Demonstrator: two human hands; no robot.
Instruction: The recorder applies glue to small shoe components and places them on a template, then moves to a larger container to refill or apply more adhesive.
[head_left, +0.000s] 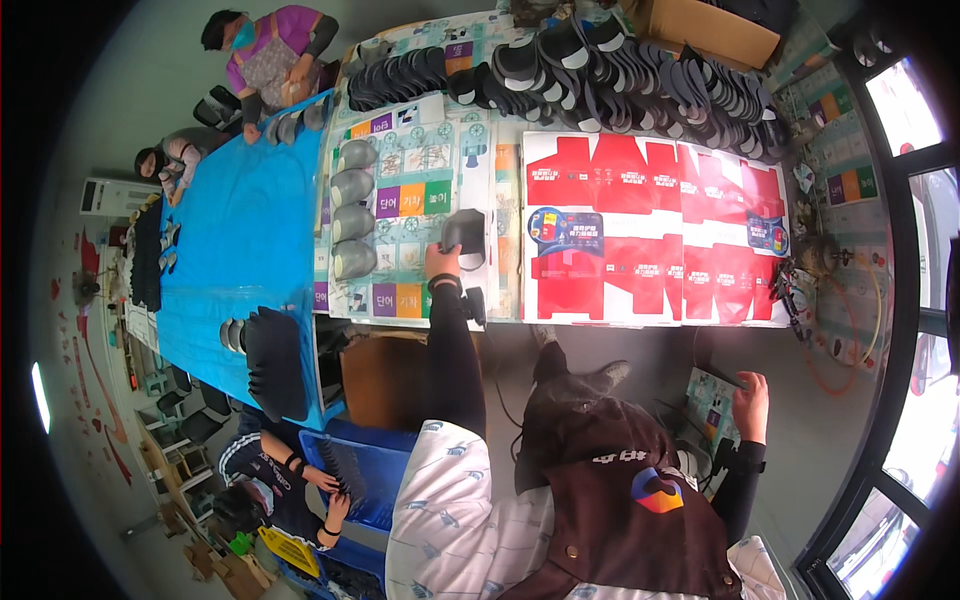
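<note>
My left hand reaches over the near edge of the table and grips the lower edge of a dark grey, curved, cup-like piece. To its left, several similar grey cup-shaped pieces stand in a column on the printed table cover. My right hand is off the table at the lower right, fingers loosely bent and apart, with nothing visible in them. What the dark piece looks like underneath is hidden.
Red and white printed sheets cover the table's right part. Long rows of black curved pieces line its far side, near a cardboard box. A blue-covered table adjoins on the left. Co-workers sit and stand there; another handles a blue crate.
</note>
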